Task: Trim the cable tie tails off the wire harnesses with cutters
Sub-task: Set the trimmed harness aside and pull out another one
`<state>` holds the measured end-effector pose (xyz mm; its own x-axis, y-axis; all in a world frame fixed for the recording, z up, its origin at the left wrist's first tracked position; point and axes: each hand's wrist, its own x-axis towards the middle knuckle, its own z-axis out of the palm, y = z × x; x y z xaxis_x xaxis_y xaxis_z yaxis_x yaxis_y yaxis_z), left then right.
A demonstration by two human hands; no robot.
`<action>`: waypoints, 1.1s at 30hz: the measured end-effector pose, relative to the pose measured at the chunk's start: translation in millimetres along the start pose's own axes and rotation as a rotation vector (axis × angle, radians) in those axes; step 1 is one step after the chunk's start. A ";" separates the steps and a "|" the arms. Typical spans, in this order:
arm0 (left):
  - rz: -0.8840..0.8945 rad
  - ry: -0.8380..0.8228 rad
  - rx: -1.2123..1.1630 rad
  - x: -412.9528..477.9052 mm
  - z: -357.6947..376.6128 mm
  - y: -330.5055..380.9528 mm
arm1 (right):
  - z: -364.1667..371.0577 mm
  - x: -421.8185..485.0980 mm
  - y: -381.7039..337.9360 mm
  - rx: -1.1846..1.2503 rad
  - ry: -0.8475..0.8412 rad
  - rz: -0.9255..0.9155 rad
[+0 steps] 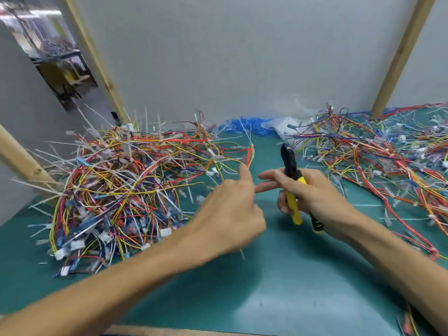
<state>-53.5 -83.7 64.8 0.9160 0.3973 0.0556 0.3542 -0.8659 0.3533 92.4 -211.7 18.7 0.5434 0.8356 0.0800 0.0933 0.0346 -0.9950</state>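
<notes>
Nearest the viewer, a green mat (278, 292) is spread over the bench, and two bare forearms are reached across it from the lower edge. The left grip (230, 214) is held above the mat at the near right edge of the left heap of wire harnesses (126, 190). Its index finger is stretched toward a strand of red and yellow wires (250, 154) trailing from that heap, while the other fingers are curled under (the hand is blurred, so whether anything is pinched inside cannot be told). A thin white sliver (242, 253) is seen just below it.

Just beside it, to the right, the cutters (289, 166) are grasped by the right grip (312, 192). The yellow handles are wrapped by the thumb and lower fingers, the index and middle fingers are stretched out leftward, and the black head is pointed up and away, over the mat between the two heaps.

The left heap is piled high, with many white cable tie tails (145, 122) standing out of it. The right heap of wire harnesses (388, 161) is spread flatter.

Farther back, small blue pieces (242, 124) and a white plastic bag (283, 128) are lodged against a grey panel (230, 57), which is framed by wooden posts (97, 59).
</notes>
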 end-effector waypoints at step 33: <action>0.594 0.656 -0.014 27.3 2.6 -103.8 | 17.0 0.3 2.6 0.007 0.152 -0.055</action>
<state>-64.8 16.2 27.2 0.6536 -0.0186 0.7566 -0.1522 -0.9825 0.1072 78.5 -202.0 15.2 0.6578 0.7397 0.1419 0.1207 0.0824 -0.9893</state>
